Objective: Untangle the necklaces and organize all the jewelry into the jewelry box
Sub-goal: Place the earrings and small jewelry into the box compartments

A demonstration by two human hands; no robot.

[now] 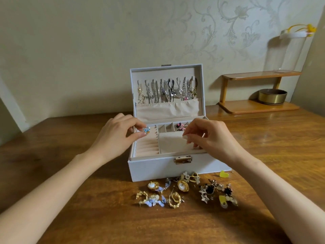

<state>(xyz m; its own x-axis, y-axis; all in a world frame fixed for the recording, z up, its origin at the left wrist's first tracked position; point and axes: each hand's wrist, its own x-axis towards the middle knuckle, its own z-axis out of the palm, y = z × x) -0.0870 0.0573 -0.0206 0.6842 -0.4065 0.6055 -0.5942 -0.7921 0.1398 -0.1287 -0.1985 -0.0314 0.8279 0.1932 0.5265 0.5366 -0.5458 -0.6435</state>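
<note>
Nearest, loose earrings (182, 191) lie on the table (88, 217) before the jewelry box (158, 169), its long axis left-right, clasp (182, 159) toward me. My left hand (114, 136) pinches a blue ring (146, 130) over the ring rolls (147, 147), likely to slot it. My right hand (211, 136) has its fingers curled, contents unclear. Beyond, necklaces (167, 90) hang in the lid (167, 69).

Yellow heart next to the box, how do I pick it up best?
Pinch the heart by its two rounded sides, coming from above on the near side. It seems to lie flat on the table, clear of the other jewelry, and the box wall stands just behind it, so the front is free.
</note>
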